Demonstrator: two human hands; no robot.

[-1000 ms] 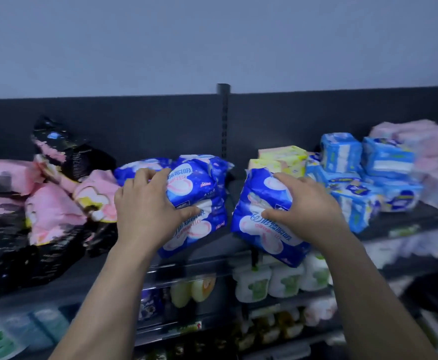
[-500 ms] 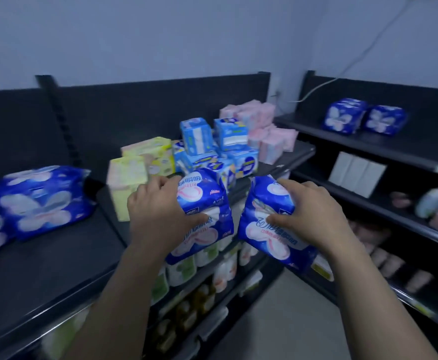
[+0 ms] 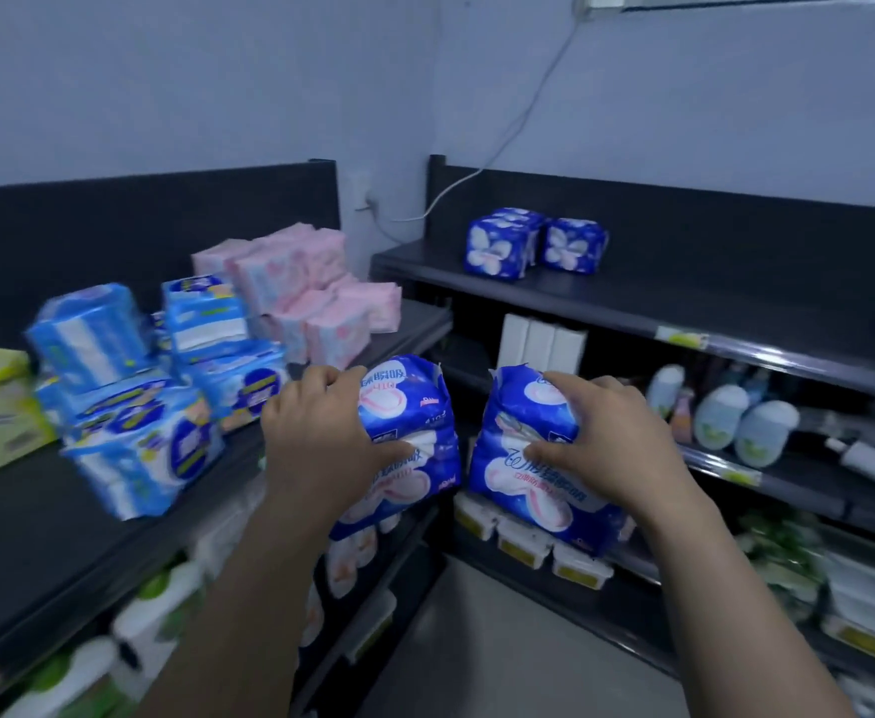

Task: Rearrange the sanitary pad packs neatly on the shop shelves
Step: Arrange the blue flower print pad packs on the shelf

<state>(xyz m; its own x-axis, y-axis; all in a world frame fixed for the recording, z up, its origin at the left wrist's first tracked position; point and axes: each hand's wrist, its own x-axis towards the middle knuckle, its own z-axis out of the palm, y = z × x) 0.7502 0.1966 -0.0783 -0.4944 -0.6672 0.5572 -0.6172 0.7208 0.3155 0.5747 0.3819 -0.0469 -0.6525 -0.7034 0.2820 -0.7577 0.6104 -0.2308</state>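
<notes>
Head view is showing 2 dark-blue sanitary pad packs carried in mid-air between the shelves: left hand point(image 3: 321, 437) is gripping the left pack point(image 3: 414, 406), right hand point(image 3: 601, 448) is gripping the right pack point(image 3: 523, 489), probably so they join the matching blue packs point(image 3: 534, 243) on the far right shelf point(image 3: 684, 298).

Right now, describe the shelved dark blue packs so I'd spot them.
Find the black shelving on the right, below the white cable. On its top shelf, near the corner, stand dark blue packs with white flower prints. Unlike the two held packs, they stand untouched.
</notes>
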